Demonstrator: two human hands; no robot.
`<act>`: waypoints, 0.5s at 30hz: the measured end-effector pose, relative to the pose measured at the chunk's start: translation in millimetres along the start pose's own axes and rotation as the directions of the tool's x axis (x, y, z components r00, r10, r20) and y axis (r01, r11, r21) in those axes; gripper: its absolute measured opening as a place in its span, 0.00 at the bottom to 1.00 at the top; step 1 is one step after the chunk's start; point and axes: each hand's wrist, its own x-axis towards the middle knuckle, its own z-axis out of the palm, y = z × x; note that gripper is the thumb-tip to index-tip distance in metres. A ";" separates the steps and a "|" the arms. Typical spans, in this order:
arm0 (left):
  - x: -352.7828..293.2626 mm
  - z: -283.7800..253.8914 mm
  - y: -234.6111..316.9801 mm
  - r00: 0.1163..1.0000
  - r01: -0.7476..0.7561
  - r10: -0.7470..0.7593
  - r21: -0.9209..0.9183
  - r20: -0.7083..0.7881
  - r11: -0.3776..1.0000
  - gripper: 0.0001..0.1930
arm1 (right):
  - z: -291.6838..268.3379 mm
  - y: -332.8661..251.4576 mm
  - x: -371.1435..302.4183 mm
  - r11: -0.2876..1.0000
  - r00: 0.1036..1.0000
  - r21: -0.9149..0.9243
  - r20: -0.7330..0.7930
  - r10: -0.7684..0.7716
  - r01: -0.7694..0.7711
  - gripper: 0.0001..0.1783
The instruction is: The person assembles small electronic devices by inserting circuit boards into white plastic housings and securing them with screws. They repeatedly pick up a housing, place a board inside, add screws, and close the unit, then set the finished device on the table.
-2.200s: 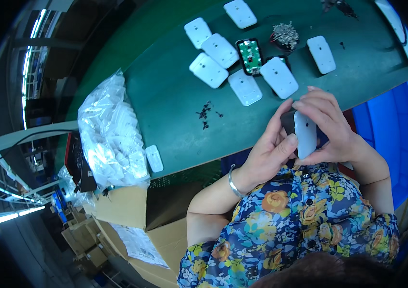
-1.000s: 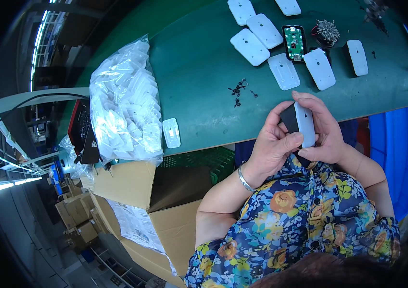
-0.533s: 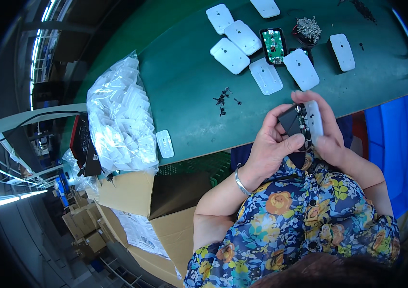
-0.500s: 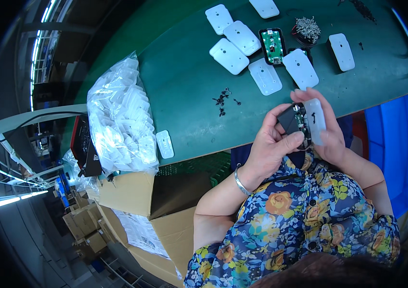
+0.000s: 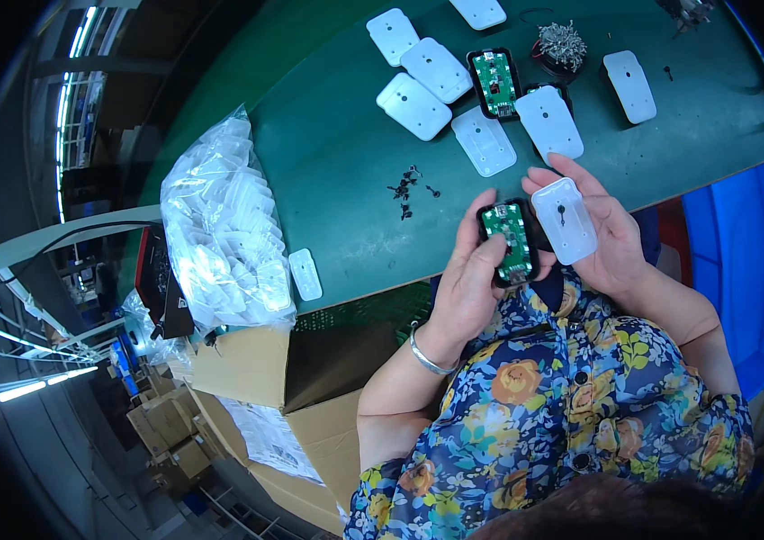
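Black case with green board (image 5: 515, 255): right of the dark-parts cluster (image 5: 403, 191), left hand (image 5: 470, 277) gripping it, thumb over board | white cover (image 5: 574, 232): farther right of that cluster, right hand (image 5: 614, 238) holding it | best: grip rims, keep components untouched

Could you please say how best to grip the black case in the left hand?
Probably grip the black case by its long edges, from the left: its green board lies exposed, and the white cover in the right hand is close at right.
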 end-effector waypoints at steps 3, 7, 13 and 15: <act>0.4 -10.2 6.2 0.999 -0.043 0.045 0.273 -0.001 0.961 0.24 | 5.3 0.6 -0.7 0.997 0.999 -0.080 -0.046 -0.002 -0.002 0.25; 0.0 -6.8 8.3 0.989 -0.109 0.144 0.520 -0.027 0.847 0.23 | 7.1 3.5 -1.9 0.983 0.998 -0.181 -0.027 -0.049 0.044 0.23; 12.3 -14.6 -1.9 0.873 -0.315 0.476 0.870 0.109 0.379 0.20 | 5.4 6.7 -4.2 0.932 0.988 -0.329 0.030 -0.153 0.154 0.22; 18.0 -23.0 -6.6 0.798 -0.354 0.565 0.922 0.210 0.157 0.19 | 5.3 6.8 -4.5 0.918 0.984 -0.357 0.041 -0.172 0.175 0.22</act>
